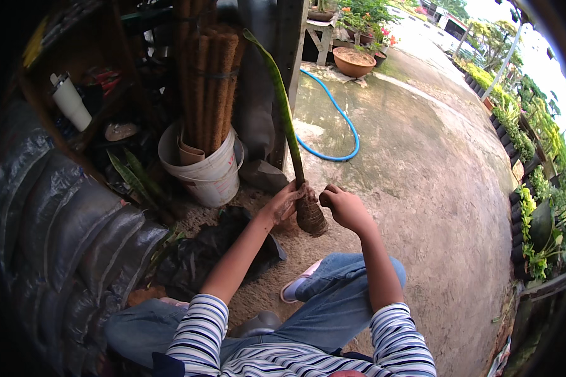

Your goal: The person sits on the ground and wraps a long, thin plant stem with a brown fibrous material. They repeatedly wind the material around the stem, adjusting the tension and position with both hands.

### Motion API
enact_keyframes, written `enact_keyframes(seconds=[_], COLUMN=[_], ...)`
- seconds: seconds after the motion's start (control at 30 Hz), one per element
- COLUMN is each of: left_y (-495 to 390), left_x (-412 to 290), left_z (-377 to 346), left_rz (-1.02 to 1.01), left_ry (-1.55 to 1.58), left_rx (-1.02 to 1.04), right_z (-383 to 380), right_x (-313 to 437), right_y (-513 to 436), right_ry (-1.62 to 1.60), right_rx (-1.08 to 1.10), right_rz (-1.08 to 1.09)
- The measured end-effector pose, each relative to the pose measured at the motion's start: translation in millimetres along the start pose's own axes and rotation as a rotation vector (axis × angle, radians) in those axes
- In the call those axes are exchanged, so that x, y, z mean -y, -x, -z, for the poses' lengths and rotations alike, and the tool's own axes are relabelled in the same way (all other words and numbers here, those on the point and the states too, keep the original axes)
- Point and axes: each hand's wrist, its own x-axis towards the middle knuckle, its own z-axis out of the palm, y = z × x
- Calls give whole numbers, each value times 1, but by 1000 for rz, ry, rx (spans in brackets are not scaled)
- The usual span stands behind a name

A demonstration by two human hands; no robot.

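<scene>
My left hand [290, 201], smeared with soil, grips a snake plant at the base of its single long upright leaf [283, 99]. Below the fingers hangs the brown root ball [311, 217], with thin strands running around it. Just to the right of the root ball is my right hand [343, 203], its fingers curled and dark with soil. Whether those fingers pinch something thin, I cannot tell. Under my left forearm, a black plastic sheet or bag [207, 257] lies crumpled on soil-strewn ground.
A white bucket [203, 181] holding coir poles [217, 89] stands ahead on the left. Filled black plastic bags [85, 221] are stacked at left, below a shelf with a white tumbler [71, 102]. A blue hose [351, 127] curves over the concrete floor [434, 198]. Potted plants [530, 226] line the right.
</scene>
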Motion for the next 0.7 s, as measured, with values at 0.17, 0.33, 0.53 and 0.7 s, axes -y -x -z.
enact_keyframes(seconds=[0.17,0.33,0.53,0.7], left_y=[-2,-2,-4,-2], left_x=[0,1,5,1], left_z=[-2,0,2,2], left_rz=[11,3,-27,-22], left_ry=[9,20,46,37], left_rx=[3,4,10,11], right_z=[-6,-7,-26,-32], right_x=[-7,-5,-20,-25], right_y=[-2,-3,-6,-8], right_ry=[-23,-21,-375,-537], right_rx=[-50,-31,-76,-50], right_rz=[2,-10,-7,-134])
